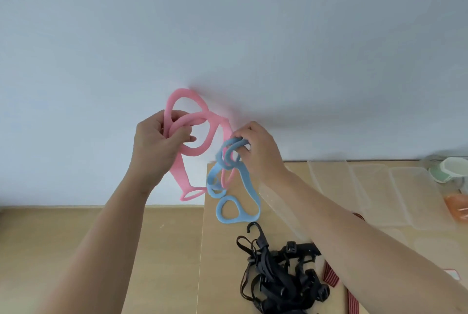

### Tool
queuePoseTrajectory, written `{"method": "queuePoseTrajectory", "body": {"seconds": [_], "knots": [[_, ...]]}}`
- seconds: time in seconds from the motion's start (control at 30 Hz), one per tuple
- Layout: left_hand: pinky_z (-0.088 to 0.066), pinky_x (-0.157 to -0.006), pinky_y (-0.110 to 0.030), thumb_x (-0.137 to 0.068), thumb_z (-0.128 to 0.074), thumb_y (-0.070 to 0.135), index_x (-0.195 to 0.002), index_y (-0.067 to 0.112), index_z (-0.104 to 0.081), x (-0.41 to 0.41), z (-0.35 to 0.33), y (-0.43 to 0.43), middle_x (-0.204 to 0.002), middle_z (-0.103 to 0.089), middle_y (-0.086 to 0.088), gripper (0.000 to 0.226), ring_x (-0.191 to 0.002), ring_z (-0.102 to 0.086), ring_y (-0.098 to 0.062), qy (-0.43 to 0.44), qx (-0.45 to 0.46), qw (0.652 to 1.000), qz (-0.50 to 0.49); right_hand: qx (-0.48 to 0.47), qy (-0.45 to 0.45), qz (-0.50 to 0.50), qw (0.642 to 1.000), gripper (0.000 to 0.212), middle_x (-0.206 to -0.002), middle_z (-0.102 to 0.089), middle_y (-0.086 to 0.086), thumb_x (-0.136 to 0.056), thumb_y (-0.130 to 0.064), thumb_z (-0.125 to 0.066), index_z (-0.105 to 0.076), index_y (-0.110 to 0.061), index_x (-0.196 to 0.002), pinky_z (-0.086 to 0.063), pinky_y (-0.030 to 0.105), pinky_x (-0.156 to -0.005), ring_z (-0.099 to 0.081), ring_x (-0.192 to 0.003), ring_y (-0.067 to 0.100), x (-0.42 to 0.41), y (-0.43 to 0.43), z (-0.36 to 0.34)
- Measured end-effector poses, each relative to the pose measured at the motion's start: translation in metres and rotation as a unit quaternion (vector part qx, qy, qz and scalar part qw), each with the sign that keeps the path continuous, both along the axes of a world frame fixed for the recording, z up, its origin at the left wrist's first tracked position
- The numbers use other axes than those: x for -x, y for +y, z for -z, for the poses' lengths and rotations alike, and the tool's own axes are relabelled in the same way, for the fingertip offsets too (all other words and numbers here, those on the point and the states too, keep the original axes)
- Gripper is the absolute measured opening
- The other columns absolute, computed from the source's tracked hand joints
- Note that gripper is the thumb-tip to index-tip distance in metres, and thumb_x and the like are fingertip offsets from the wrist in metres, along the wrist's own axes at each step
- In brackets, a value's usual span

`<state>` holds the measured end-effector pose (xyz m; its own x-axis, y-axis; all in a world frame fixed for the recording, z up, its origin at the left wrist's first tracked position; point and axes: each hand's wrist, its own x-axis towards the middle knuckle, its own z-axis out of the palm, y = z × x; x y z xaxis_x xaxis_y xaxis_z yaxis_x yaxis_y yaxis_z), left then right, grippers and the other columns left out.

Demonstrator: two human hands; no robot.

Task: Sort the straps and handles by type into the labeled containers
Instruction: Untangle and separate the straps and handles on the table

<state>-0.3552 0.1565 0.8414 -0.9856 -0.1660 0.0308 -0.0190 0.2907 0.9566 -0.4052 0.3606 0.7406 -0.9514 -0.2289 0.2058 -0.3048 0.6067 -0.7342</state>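
Note:
My left hand [157, 141] grips pink silicone loop handles [200, 136] held up in front of the wall. My right hand [258, 151] pinches blue silicone loop handles [238, 209] that dangle over the table's far left corner. Pink and blue loops overlap between the hands; whether they are tangled I cannot tell. A pile of black straps with hooks and buckles [281, 278] lies on the wooden table [220, 250] under my right forearm. A red striped strap [331, 275] pokes out beside that pile.
Several clear plastic containers [374, 192] stand in a row on the table's right side. At the far right sit a white and green lidded tub [453, 169] and something orange [458, 207]. A lower wooden surface [76, 232] lies to the left.

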Motion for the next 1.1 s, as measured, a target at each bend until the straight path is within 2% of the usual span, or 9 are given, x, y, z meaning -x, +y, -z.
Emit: {"method": "queuePoseTrajectory", "body": {"seconds": [0.13, 0.2, 0.37, 0.53, 0.7, 0.8, 0.83, 0.93, 1.1], "knots": [[-0.056, -0.078, -0.024, -0.098, -0.067, 0.017, -0.104, 0.014, -0.077, -0.004, -0.004, -0.009, -0.096, -0.077, -0.001, 0.012, -0.088, -0.075, -0.018, 0.000, 0.005, 1.000, 0.004, -0.007, 0.115, 0.073, 0.991, 0.028, -0.096, -0.051, -0.002, -0.083, -0.001, -0.067, -0.075, -0.017, -0.105, -0.041, 0.023, -0.072, -0.047, -0.094, 0.014, 0.005, -0.012, -0.028], [-0.057, -0.076, -0.023, -0.096, -0.071, 0.026, -0.102, 0.013, -0.077, -0.007, -0.003, -0.011, -0.090, -0.077, -0.007, 0.016, -0.087, -0.075, -0.020, -0.014, -0.006, 1.000, 0.011, -0.001, 0.126, 0.107, 0.986, 0.030, -0.098, -0.047, 0.003, -0.086, -0.003, -0.066, -0.074, -0.017, -0.111, -0.045, 0.025, -0.069, -0.050, -0.088, 0.015, 0.006, -0.011, -0.040], [-0.056, -0.090, -0.036, -0.098, -0.067, 0.027, -0.098, 0.012, -0.078, -0.014, -0.002, -0.018, -0.092, -0.079, -0.001, 0.018, -0.095, -0.074, -0.017, -0.027, -0.037, 0.999, 0.002, 0.046, 0.147, 0.124, 0.980, 0.017, -0.098, -0.045, 0.001, -0.093, -0.012, -0.065, -0.072, -0.011, -0.108, -0.038, 0.007, -0.071, -0.044, -0.073, 0.002, -0.003, -0.009, -0.062], [-0.051, -0.085, -0.027, -0.100, -0.062, 0.020, -0.096, 0.006, -0.077, -0.014, -0.019, -0.020, -0.088, -0.078, 0.003, 0.022, -0.089, -0.072, -0.005, -0.010, -0.100, 0.995, 0.019, 0.110, 0.156, 0.145, 0.971, 0.006, -0.098, -0.051, 0.000, -0.095, -0.016, -0.069, -0.066, -0.012, -0.097, -0.039, 0.007, -0.075, -0.052, -0.078, 0.002, -0.009, -0.019, -0.092], [-0.053, -0.093, -0.040, -0.098, -0.060, 0.019, -0.084, 0.013, -0.081, -0.004, -0.043, -0.024, -0.092, -0.074, -0.007, 0.026, -0.088, -0.066, -0.019, 0.024, -0.186, 0.982, 0.037, 0.191, 0.161, 0.135, 0.959, 0.014, -0.078, -0.054, -0.014, -0.097, -0.021, -0.066, -0.055, -0.022, -0.089, -0.045, 0.024, -0.066, -0.052, -0.069, 0.005, -0.015, -0.024, -0.141], [-0.057, -0.092, -0.038, -0.101, -0.055, 0.015, -0.085, 0.016, -0.081, -0.006, -0.064, -0.020, -0.097, -0.077, -0.007, 0.031, -0.097, -0.070, -0.022, 0.052, -0.220, 0.973, 0.050, 0.255, 0.132, 0.120, 0.950, 0.016, -0.079, -0.064, 0.001, -0.100, -0.024, -0.063, -0.055, -0.023, -0.086, -0.055, 0.038, -0.063, -0.063, -0.071, 0.029, -0.024, -0.026, -0.172], [-0.057, -0.092, -0.039, -0.102, -0.054, 0.014, -0.089, 0.013, -0.080, -0.006, -0.069, -0.019, -0.100, -0.077, -0.008, 0.029, -0.099, -0.071, -0.023, 0.060, -0.225, 0.971, 0.056, 0.274, 0.131, 0.116, 0.945, 0.016, -0.082, -0.066, 0.009, -0.100, -0.023, -0.062, -0.054, -0.023, -0.086, -0.056, 0.038, -0.062, -0.065, -0.070, 0.030, -0.028, -0.026, -0.182], [-0.057, -0.094, -0.041, -0.103, -0.052, 0.014, -0.095, 0.010, -0.078, -0.009, -0.082, -0.012, -0.104, -0.077, -0.010, 0.028, -0.105, -0.071, -0.025, 0.069, -0.230, 0.967, 0.086, 0.295, 0.154, 0.125, 0.935, 0.015, -0.079, -0.068, 0.009, -0.103, -0.022, -0.059, -0.054, -0.016, -0.090, -0.054, 0.030, -0.059, -0.066, -0.062, 0.017, -0.039, -0.023, -0.206], [-0.057, -0.094, -0.043, -0.103, -0.053, 0.018, -0.090, 0.010, -0.079, -0.019, -0.097, 0.012, -0.101, -0.077, -0.010, 0.030, -0.099, -0.070, -0.023, 0.065, -0.212, 0.966, 0.131, 0.339, 0.166, 0.157, 0.912, 0.018, -0.074, -0.063, 0.002, -0.104, -0.022, -0.056, -0.050, -0.011, -0.092, -0.057, 0.037, -0.052, -0.061, -0.060, 0.009, -0.065, 0.003, -0.243]]}}
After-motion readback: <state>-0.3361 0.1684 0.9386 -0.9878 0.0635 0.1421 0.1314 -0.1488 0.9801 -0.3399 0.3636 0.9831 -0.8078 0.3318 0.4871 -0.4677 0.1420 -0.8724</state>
